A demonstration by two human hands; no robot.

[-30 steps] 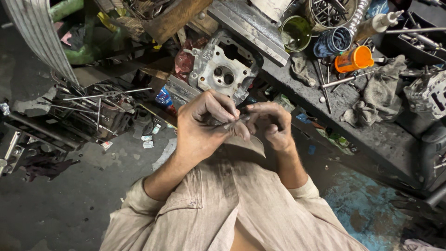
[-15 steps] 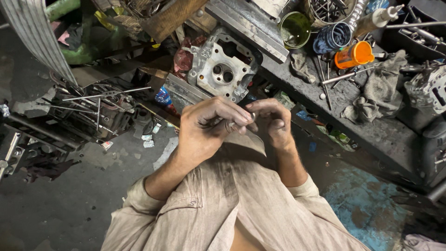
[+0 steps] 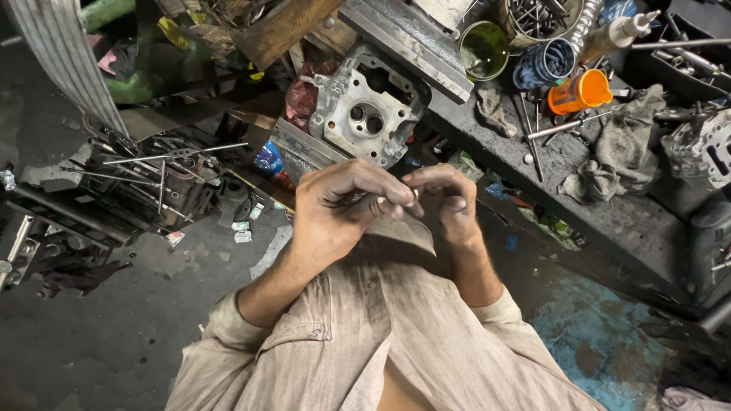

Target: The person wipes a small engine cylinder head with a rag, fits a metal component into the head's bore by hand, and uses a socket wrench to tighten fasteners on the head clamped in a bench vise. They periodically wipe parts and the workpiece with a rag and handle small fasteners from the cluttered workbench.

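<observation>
My left hand and my right hand meet in front of my chest, fingertips together. Between them they pinch a small light metal part; its exact shape is hidden by the fingers. A dark thin piece also shows under the left thumb. Both hands are grimy, and I wear a beige shirt. Just beyond the hands a grey cast-metal engine head leans against the bench edge.
A dark greasy workbench runs along the right with rags, an orange cup, a green tin and a pot of bolts. Scrap rods and parts pile up at left on the dirty floor.
Both hands have stayed together, with the fingers shifting slightly around the small part. The view has moved a little.
</observation>
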